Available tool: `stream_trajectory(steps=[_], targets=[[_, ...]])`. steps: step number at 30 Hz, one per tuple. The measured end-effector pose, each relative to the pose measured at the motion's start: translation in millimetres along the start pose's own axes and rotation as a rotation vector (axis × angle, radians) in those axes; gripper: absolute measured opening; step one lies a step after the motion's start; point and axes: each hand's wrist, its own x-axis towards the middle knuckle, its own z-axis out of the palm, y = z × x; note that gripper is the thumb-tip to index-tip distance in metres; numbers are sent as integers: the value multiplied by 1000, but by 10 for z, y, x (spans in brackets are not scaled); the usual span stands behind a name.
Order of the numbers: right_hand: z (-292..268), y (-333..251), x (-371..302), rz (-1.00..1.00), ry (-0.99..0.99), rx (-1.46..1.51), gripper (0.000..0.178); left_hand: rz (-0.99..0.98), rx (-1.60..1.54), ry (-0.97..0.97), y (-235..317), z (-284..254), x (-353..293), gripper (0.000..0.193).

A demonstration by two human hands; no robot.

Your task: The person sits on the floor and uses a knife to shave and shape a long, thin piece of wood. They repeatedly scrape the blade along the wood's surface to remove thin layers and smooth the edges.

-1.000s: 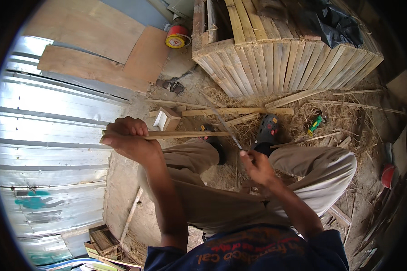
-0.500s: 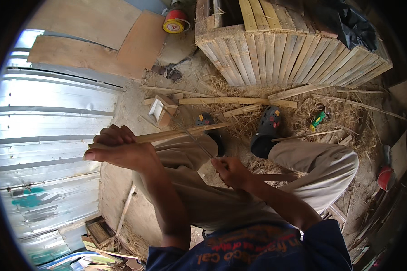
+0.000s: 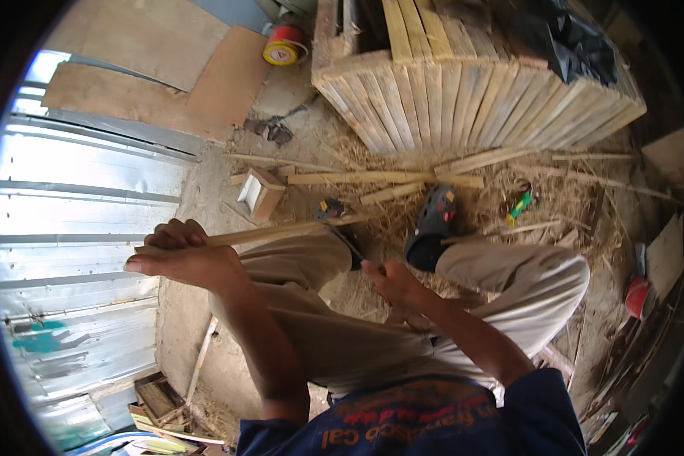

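Note:
My left hand (image 3: 190, 251) is wrapped round one end of a long, narrow wooden strip (image 3: 273, 231). The strip slants across above my left thigh, its far end near my left shoe. Around the handle of a knife, my right hand (image 3: 394, 283) is closed, just right of my left knee and below the strip. The knife's thin blade (image 3: 343, 247) points up and left towards the strip. It is blurred, so I cannot tell whether it touches the wood. Much of the handle is hidden by my hand and forearm.
Shavings and loose wooden strips (image 3: 387, 178) litter the ground round my dark clogs (image 3: 431, 228). A green-handled tool (image 3: 519, 205) lies to the right, a small wooden box (image 3: 261, 194) to the left. A slatted wooden crate (image 3: 463, 106) stands ahead; corrugated metal sheeting (image 3: 91, 197) borders the left.
My right hand has shifted slightly right, and the knife blade no longer crosses over the strip. My left hand still grips the strip. The whole view has also shifted a little.

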Motion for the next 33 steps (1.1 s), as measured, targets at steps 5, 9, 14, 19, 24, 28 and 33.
stream_trajectory(steps=[5, 9, 14, 19, 24, 28, 33], targets=[[-147, 201, 193, 52, 177, -243, 73, -54, -33, 43, 21, -5, 8, 63], [-104, 614, 372, -50, 84, -232, 77, -51, -28, 19, 10, 1, -19, 55], [-229, 773, 505, 160, 272, -242, 84, 1, -15, -9, 33, 25, -3, 63], [-145, 532, 350, -163, 248, -223, 72, -168, -318, -258, 103, -142, 24, 60], [73, 52, 99, -221, 209, -120, 73, -108, -324, -327, 91, -300, 45, 52], [405, -613, -374, -475, 19, 145, 52, -43, -532, -366, 156, -365, -37, 44], [513, -1169, -596, -841, 10, 282, 49, 106, -465, -438, 208, -358, -183, 37]])
